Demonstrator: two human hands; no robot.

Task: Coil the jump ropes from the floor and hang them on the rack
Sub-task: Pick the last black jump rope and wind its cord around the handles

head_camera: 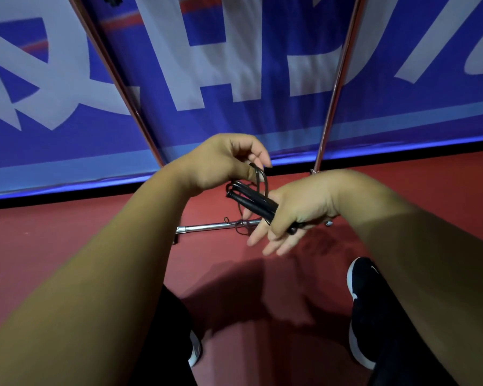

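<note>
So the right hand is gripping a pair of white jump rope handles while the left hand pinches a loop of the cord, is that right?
Not quite: the handles are black, not white. The head view shows the right hand gripping the pair of black handles while the left hand pinches a loop of the cord.

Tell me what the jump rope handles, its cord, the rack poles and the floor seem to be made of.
Handles: matte black, probably plastic or foam grip. Cord: thin, dark, springy loops, likely coated wire or PVC. Rack poles: polished metal, bright reflections. Floor: matte red, probably rubber or vinyl sports flooring.
</note>
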